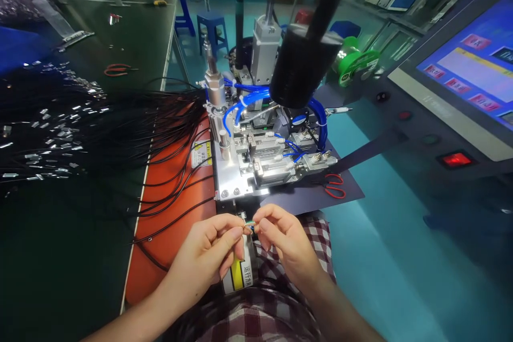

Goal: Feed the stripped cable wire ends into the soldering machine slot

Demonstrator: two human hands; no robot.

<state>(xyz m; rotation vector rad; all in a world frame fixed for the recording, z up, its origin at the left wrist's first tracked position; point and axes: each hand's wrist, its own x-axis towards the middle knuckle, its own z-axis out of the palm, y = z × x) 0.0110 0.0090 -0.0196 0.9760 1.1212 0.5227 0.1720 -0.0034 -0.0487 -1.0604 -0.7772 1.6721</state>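
Left hand: I see it pinching slender wires
Right hand: pinching their right end
Machine: blocky, shiny metal, far

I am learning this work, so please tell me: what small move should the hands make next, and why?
Perhaps the right hand could gently fan the thin coloured wires apart while the left hand steadies them: both hands meet at these wires, which look bunched close together.
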